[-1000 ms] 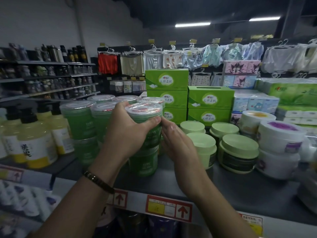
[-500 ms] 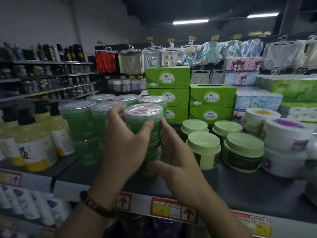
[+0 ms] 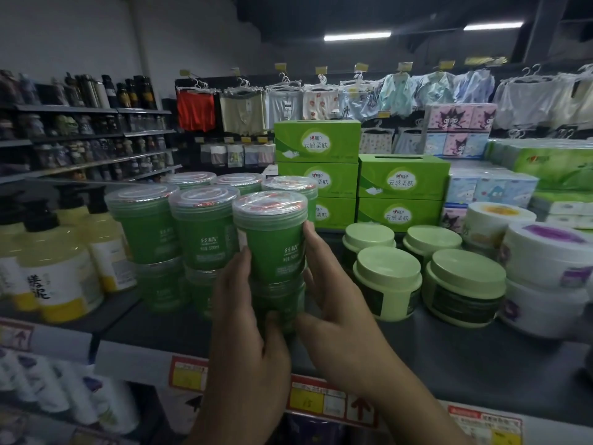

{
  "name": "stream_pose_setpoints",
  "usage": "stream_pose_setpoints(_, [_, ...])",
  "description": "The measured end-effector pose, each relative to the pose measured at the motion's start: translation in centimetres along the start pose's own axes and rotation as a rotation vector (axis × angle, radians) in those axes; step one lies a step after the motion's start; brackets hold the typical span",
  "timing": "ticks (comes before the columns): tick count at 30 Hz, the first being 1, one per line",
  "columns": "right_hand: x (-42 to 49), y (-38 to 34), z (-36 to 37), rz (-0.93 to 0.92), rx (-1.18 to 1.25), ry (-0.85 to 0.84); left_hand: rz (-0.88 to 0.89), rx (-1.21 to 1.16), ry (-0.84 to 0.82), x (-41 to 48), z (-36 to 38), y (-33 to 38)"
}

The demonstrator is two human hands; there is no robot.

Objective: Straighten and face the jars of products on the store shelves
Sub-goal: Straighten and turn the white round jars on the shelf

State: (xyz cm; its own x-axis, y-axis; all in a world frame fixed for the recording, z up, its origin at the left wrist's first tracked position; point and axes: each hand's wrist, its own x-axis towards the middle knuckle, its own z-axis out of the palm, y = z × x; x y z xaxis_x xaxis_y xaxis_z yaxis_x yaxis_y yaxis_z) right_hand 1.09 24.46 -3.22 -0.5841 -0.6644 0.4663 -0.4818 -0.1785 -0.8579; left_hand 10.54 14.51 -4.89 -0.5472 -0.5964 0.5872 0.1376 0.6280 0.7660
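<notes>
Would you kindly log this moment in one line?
left hand: grips front green jar stack | right hand: grips same stack | top label: visible

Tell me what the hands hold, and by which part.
The front stack of two green jars, by its sides: left hand on the left wall, right hand on the right, thumbs across the lower jar.
</notes>
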Motion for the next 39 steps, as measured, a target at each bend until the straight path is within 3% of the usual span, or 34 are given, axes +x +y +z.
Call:
stream_pose_setpoints(20, [0.6,-0.2,0.1,0.006,0.002,-0.026,0.015,0.034,-0.040,0.4,0.0,-1.1])
stream_pose_setpoints(26, [0.5,0.0,-0.5,-0.028,0.001,0.047,0.025,-0.013,0.043,0.3,0.1,-0.7])
stream_pose_setpoints(31, [-0.8,-0.2,-1.8,-0.087,0.020,0.187,0.184,-0.005,0.203,-0.8,1.0,0.7])
stream_pose_setpoints(35, [-2.4,-0.2,-4.1,-0.087,-0.146,0.411,0.153,-0.132,0.054,-1.4,3.6,1.3])
stream_pose_setpoints(39, [-3.8,0.8,-6.6,0.005,-0.246,0.531,0.061,-0.196,-0.152,-0.9,6.3,1.4])
